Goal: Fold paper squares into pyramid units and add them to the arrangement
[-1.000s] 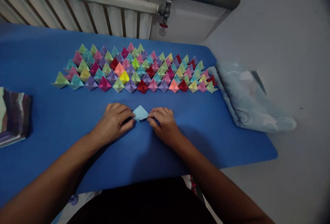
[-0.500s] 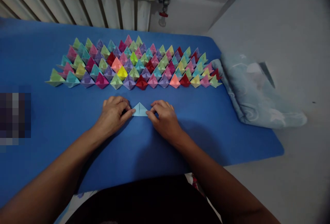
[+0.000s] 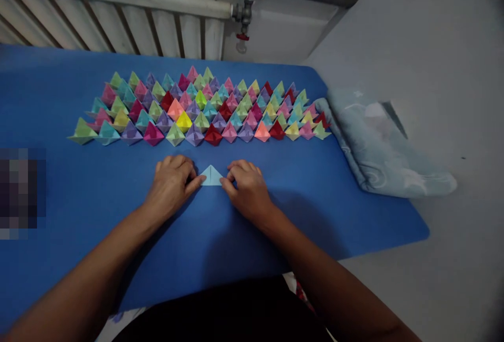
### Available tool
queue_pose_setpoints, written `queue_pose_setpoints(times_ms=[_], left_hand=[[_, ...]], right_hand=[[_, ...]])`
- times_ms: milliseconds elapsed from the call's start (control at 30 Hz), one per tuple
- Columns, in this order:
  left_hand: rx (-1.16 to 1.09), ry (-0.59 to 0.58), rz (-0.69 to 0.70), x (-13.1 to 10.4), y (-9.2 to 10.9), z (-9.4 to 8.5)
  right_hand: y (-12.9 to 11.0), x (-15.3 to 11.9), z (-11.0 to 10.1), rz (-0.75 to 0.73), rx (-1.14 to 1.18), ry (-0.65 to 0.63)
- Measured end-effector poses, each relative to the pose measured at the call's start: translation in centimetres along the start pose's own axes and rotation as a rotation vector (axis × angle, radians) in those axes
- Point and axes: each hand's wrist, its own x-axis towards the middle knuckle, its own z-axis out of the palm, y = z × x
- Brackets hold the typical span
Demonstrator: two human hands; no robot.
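Note:
A small light-blue sheet of folded paper (image 3: 211, 176), triangular with a crease down its middle, lies between my hands near the middle of the table. My left hand (image 3: 172, 183) pinches its left corner between thumb and curled fingers. At the right corner, my right hand (image 3: 248, 187) grips the paper the same way. Just beyond them stand several rows of small folded paper boats (image 3: 213, 134) in green, blue, purple, pink, red, yellow and orange.
The blue tabletop (image 3: 173, 258) runs across the view. A folded pale-blue blanket (image 3: 378, 147) lies at its right edge. Behind the table are a white radiator (image 3: 157, 29) and a pipe with a red-handled valve (image 3: 243, 36). A blurred block (image 3: 19, 189) covers something at the far left.
The view has tilted up slightly, so everything sits lower in the picture. Both hands keep the folded paper at its corners; its shape looks the same.

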Motion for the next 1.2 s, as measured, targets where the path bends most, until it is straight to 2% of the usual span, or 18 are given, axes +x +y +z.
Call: queue_pose_setpoints(times_ms=[167,267,367,533,633,733,900,1200], left_hand=[[0.073,0.102,0.133,-0.3,0.5,0.1],[0.077,0.101,0.304,-0.4,0.9,0.1],[0.061,0.095,0.386,-0.7,1.1,0.2],[0.119,0.138,0.389,-1.5,1.5,0.1],[0.129,0.145,0.379,-1.9,1.8,0.0],[0.145,0.136,0.376,-2.2,1.9,-0.1],[0.170,0.112,0.348,-2.4,2.1,-0.2],[0.174,0.073,0.401,-3.9,1.3,-0.1]], right_hand=[[-0.1,0.0,-0.1,-0.001,-0.032,-0.028],[-0.1,0.1,0.0,-0.002,-0.047,-0.039],[0.0,0.2,-0.1,-0.015,-0.065,-0.048],[0.1,-0.5,-0.4,-0.041,-0.102,-0.025],[-0.5,-1.4,-0.4,-0.192,-0.090,0.000],[-1.3,-2.1,-0.1,-0.345,-0.053,-0.052],[-1.3,-1.7,0.2,-0.310,-0.127,-0.176],[-0.7,-1.7,0.3,-0.305,-0.208,-0.196]])
